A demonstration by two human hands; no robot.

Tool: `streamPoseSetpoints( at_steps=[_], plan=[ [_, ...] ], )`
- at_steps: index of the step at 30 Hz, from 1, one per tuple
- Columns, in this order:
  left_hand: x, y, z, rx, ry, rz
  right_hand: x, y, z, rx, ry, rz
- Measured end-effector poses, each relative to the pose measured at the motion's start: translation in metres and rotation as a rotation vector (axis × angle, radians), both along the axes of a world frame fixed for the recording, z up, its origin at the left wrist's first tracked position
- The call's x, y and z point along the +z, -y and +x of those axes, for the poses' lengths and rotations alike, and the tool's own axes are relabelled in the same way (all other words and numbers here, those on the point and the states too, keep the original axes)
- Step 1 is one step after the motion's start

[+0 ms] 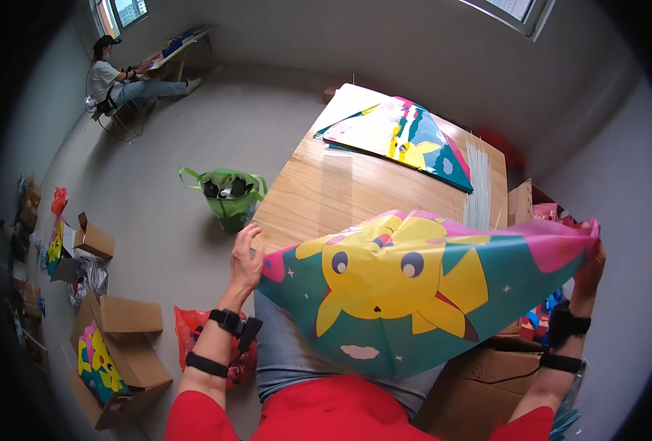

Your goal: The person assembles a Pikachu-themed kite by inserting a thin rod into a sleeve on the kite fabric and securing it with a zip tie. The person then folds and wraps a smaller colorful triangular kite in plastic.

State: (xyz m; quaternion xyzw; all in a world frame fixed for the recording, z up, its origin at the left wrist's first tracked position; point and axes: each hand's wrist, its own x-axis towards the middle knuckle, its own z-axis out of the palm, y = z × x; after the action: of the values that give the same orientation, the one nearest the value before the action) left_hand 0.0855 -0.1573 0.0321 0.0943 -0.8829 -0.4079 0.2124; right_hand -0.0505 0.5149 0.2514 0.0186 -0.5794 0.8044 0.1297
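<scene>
A kite sail, teal with pink corners and a yellow cartoon animal upside down, is stretched between my hands above my lap and the table's near edge. My left hand is closed at the sail's left corner, fingers bent; part of the grip is hidden behind the cloth. At the far right corner, my right hand grips the pink tip, mostly covered by the fabric. Beyond it, a stack of similar kite sails lies on the wooden table. Thin pale rods lie along the table's right side.
A green bag stands left of the table. Open cardboard boxes and a red plastic bag lie at lower left. Another carton stands by my right leg. A seated person works at a far bench.
</scene>
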Motion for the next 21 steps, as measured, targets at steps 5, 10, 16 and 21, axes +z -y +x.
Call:
streamPoseSetpoints(
  at_steps=[5, 10, 16, 21],
  plan=[
    [-0.052, -0.064, -0.117, -0.151, 0.168, -0.104, 0.059, -0.057, 0.06, -0.036, -0.243, 0.332],
    [-0.091, -0.114, -0.124, -0.343, 0.381, -0.502, 0.096, -0.004, 0.116, -0.351, -0.195, 0.213],
    [-0.078, -0.029, -0.096, -0.496, 0.423, -0.657, 0.059, -0.001, 0.105, 0.061, -0.269, 0.282],
    [-0.043, 0.011, -0.09, -0.454, 0.46, -0.744, 0.044, 0.027, 0.08, -0.084, -0.212, 0.33]
  ],
)
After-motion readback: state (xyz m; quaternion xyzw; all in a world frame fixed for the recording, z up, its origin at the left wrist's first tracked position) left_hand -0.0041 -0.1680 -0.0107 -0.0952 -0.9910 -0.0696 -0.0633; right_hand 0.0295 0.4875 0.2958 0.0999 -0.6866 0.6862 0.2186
